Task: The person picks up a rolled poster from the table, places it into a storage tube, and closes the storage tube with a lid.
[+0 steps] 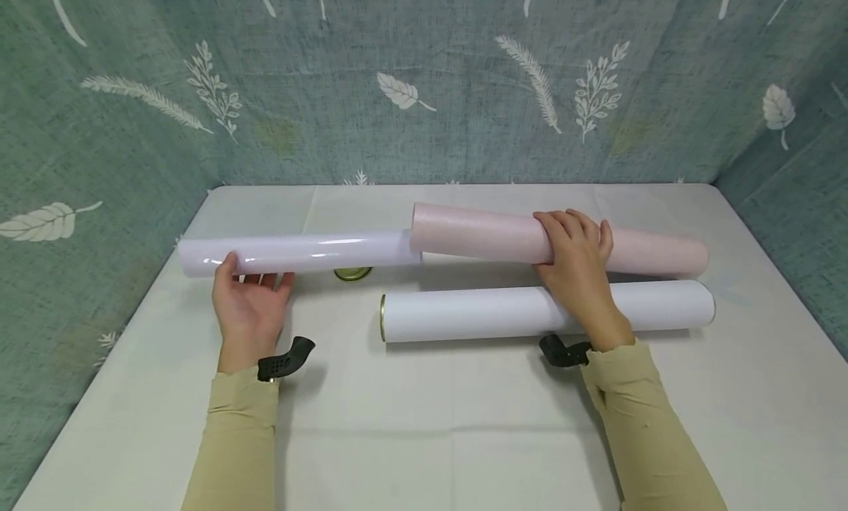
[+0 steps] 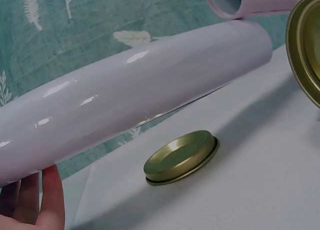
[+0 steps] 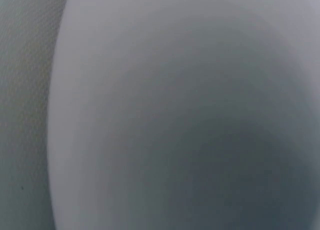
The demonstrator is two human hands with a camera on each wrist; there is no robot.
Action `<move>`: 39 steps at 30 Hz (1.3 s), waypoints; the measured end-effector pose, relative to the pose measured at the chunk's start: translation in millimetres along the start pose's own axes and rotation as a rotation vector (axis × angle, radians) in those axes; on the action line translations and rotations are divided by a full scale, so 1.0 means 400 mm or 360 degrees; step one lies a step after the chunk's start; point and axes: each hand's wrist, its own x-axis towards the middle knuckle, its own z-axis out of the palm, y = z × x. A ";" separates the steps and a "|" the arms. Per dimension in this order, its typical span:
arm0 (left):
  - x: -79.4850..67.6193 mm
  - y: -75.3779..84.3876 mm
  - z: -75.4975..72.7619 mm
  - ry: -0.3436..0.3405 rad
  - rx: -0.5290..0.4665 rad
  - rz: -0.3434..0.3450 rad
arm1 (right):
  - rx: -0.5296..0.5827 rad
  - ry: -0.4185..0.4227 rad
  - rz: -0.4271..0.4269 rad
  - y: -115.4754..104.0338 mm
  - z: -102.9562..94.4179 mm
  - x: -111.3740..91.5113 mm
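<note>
My left hand (image 1: 250, 312) holds a glossy white rolled sheet (image 1: 311, 253) near its left end, thumb on the front and fingers beneath. In the left wrist view this roll (image 2: 145, 85) is off the table. With my right hand (image 1: 579, 275) I grip a pink rolled sheet (image 1: 477, 233) from above, around its middle. The pink roll's left end overlaps the glossy roll's right end. Below my right hand a white tube (image 1: 464, 314) with a gold rim lies crosswise. A blurred pale surface (image 3: 125, 90) fills most of the right wrist view.
A round gold lid (image 2: 180, 155) lies on the table under the glossy roll, partly hidden by it in the head view. White cloth covers the table (image 1: 397, 452). A green leaf-patterned curtain (image 1: 450, 150) stands along the back and sides.
</note>
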 end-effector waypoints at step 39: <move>-0.001 0.018 -0.005 -0.0009 -0.0326 0.0032 | 0.0003 -0.0029 0.0024 0.001 0.000 -0.003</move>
